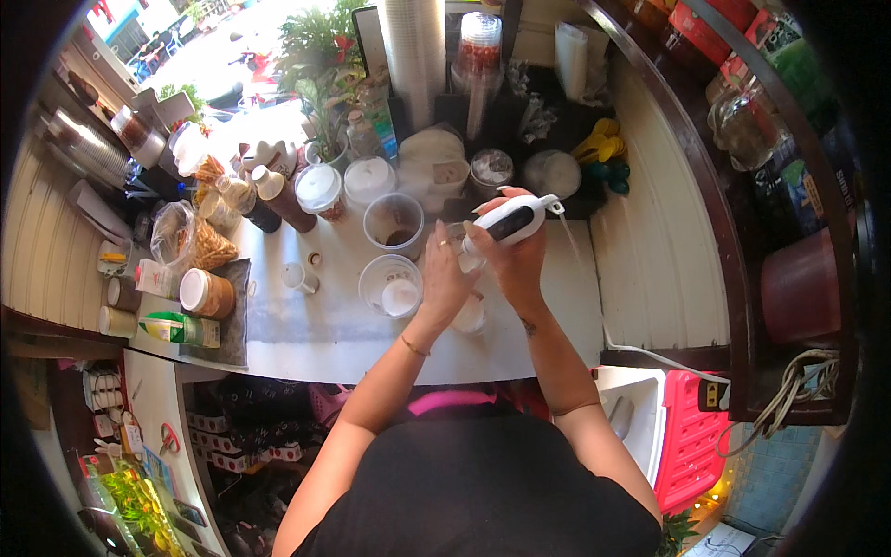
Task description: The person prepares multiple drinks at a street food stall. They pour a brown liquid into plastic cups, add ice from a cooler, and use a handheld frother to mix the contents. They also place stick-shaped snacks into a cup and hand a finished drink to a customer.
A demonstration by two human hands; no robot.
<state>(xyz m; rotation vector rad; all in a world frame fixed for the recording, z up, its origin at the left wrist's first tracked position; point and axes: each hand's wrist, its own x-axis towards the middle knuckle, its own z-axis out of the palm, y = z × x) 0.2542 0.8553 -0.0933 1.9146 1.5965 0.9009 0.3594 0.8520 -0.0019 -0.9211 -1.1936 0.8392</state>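
My right hand (521,254) grips a white and black handheld mixer (511,221) that has a hanging loop at its end. Under its lower end, my left hand (449,268) is closed around a clear cup (463,245), mostly hidden by the fingers. To the left stands an open plastic tub with dark contents (393,221). Nearer me is a clear tub (390,286) with something white inside. Another clear container (470,313) sits partly behind my left wrist. A small white cup (300,278) stands further left, beside a small round cap (314,258).
Lidded tubs (319,186), bottles (278,191) and a black organizer with stacked cups (415,63) line the counter's back. A bag of brown snacks (209,244), a lidded jar (207,294) and a carton (179,328) stand left. A wooden wall (661,230) bounds the right.
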